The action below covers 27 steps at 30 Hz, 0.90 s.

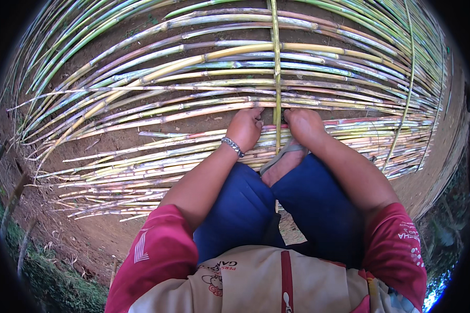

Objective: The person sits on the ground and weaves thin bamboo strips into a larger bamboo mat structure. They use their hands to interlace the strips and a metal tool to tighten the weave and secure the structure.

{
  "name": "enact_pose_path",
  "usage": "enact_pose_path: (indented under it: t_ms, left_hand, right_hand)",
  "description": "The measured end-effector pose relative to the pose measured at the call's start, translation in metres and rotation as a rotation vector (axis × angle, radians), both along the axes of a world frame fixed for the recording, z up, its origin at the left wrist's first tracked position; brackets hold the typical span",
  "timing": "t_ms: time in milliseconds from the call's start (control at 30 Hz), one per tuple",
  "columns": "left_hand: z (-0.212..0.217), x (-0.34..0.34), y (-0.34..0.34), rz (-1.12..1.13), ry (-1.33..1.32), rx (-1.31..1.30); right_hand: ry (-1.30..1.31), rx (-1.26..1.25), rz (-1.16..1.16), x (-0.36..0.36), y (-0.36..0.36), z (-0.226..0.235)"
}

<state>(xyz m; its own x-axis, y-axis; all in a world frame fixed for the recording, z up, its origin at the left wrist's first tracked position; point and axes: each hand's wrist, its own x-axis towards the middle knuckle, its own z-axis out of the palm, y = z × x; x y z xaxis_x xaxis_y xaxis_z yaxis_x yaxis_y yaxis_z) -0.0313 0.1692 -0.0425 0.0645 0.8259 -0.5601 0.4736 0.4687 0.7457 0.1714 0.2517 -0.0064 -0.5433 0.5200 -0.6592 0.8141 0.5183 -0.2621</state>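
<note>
My left hand (pixel 245 129), with a chain bracelet at the wrist, is closed just left of a long yellow-green crosspiece cane (pixel 277 68). On the other side of that cane my right hand (pixel 304 125) is closed too, its fingertips bent down near the crossing. Both sets of fingers work at the pinkish lengthwise cane (pixel 193 111) that passes under the crosspiece. Whatever lies between the fingers is too small or hidden to make out. My sandalled foot (pixel 284 168) rests on the canes just below my right hand.
Many long jointed canes in yellow, green and purple lie side by side over brown soil (pixel 120 141). A second crosspiece (pixel 410 68) runs over them at the right. Thin upright stakes (pixel 13 203) and grass (pixel 52 266) border the lower left.
</note>
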Motion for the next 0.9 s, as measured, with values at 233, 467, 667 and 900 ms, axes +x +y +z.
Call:
enact_pose_path:
  t_ms: [233, 467, 667, 900]
  left_hand:
    - [0.003, -0.006, -0.005, 0.096, -0.192, -0.004]
    - [0.030, 0.003, 0.001, 0.228, -0.220, 0.068]
    - [0.052, 0.047, 0.030, 0.243, -0.687, -0.282]
    - [0.068, 0.022, 0.027, 0.094, -1.152, -0.944]
  right_hand:
    - [-0.002, -0.022, 0.102, 0.003, 0.014, 0.007]
    - [0.123, -0.182, -0.125, 0.070, 0.054, 0.071]
    - [0.231, -0.254, -0.048, 0.066, 0.049, 0.110]
    - [0.465, -0.133, 0.199, 0.052, 0.030, 0.120]
